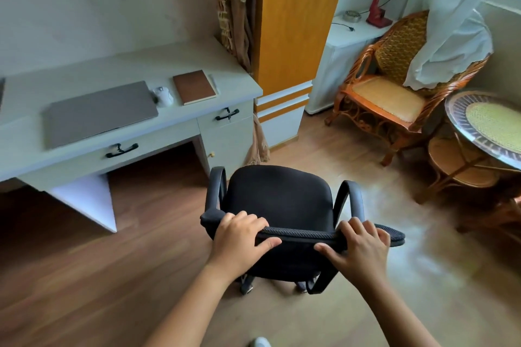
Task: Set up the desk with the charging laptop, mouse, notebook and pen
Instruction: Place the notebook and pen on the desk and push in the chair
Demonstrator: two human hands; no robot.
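Observation:
A pale grey desk point(33, 132) stands at the left. On it lie a closed grey laptop point(98, 113), a white mouse point(163, 96) to its right, then a brown notebook point(194, 87) with a pale pen point(213, 82) along its right side. A black office chair point(279, 200) stands on the floor to the right of the desk. My left hand point(239, 239) and my right hand point(358, 248) both grip the top edge of its backrest. No charging cable can be made out.
A tall orange and white cabinet point(287, 36) stands beside the desk. A wicker armchair point(394, 87) and a round glass-topped table point(490, 127) fill the right side. A red lamp point(379, 8) sits on a white unit. The floor is wood.

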